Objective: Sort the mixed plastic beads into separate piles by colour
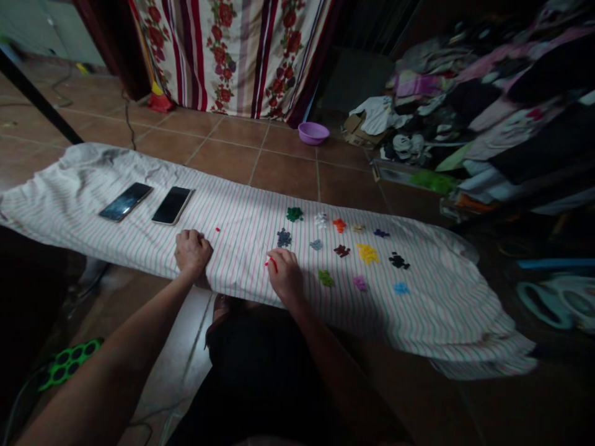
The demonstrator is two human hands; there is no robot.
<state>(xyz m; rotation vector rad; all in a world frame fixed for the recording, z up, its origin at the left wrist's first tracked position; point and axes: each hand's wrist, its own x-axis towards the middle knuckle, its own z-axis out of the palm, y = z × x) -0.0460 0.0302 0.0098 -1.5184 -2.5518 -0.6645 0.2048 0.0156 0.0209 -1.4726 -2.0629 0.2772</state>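
Note:
My left hand (193, 253) rests on the striped cloth (242, 214) with its fingers curled under; whatever they hold, if anything, is hidden. A single small red piece (217, 230) lies on the cloth just beyond it, to the right. My right hand (286, 275) is closed, with small red pieces (273, 265) showing at its fingers and thumb. Beyond that hand sits a dark grey pile (284, 237), and farther back a green one (294, 214). Light green pieces (326, 278) lie to its right.
More piles spread rightward, including yellow (367, 253), black (398, 260), orange (339, 225) and blue (401, 288). Two phones (173, 205) lie at the left. On the tiled floor beyond are a purple basin (313, 132) and heaped clothes (493, 93).

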